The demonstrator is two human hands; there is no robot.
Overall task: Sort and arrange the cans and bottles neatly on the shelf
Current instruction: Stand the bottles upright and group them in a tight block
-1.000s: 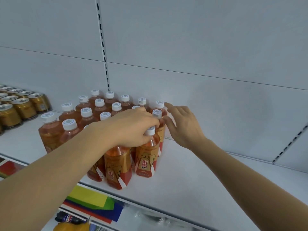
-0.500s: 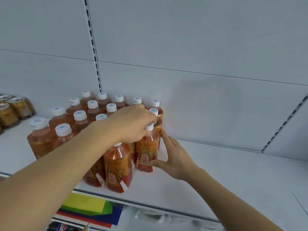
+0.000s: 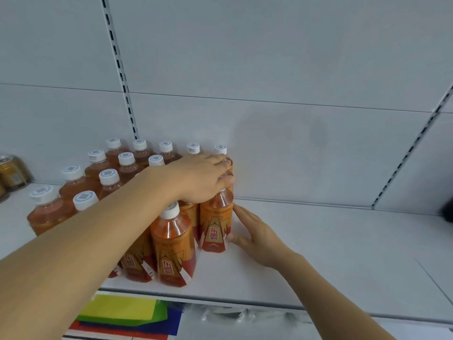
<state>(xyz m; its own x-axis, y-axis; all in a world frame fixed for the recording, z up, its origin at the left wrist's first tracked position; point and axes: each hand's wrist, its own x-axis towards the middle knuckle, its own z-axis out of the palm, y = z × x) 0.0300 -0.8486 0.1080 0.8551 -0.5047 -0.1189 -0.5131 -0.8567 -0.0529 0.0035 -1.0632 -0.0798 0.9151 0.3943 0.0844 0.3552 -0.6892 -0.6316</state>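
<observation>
Bottles point(image 3: 137, 192) of amber drink stood packed in rows on the left part of the white shelf point(image 3: 331, 253), white caps up, the back row against the rear panel. Gold cans point(image 3: 13, 171) sat at the far left edge, apart from the block. The rest of the shelf to the right was bare.

The left hand point(image 3: 203, 179) lay palm-down, fingers together and bent, over the caps at the block's right-hand rear corner; whether it gripped a cap or merely pressed on it could not be told. The right hand point(image 3: 257, 235) was flat and fairly wide, fingers extended, its edge against the lower side of the end bottle point(image 3: 215, 224), the thumb touching the label foot. It held nothing.

Handling, as judged: the bottles appeared full, thin-walled plastic, so moderately heavy and slightly yielding under squeeze. The tapered shoulders and glossy sleeves looked slippery. The tall, narrow form suggested ready tipping if pushed high up. The best hold would be around the labelled waist, or a low push at the base with the cap steadied from above, as both hands were placed to do. The front bottle point(image 3: 172, 244) stood forward of its neighbours, near the shelf lip.

Labels were orange over red with a winged emblem. The characters 东鹏 were legible, with smaller characters beneath, probably 特饮. Cap tops bore a printed square, not readable. Can markings were too blurred to read.
</observation>
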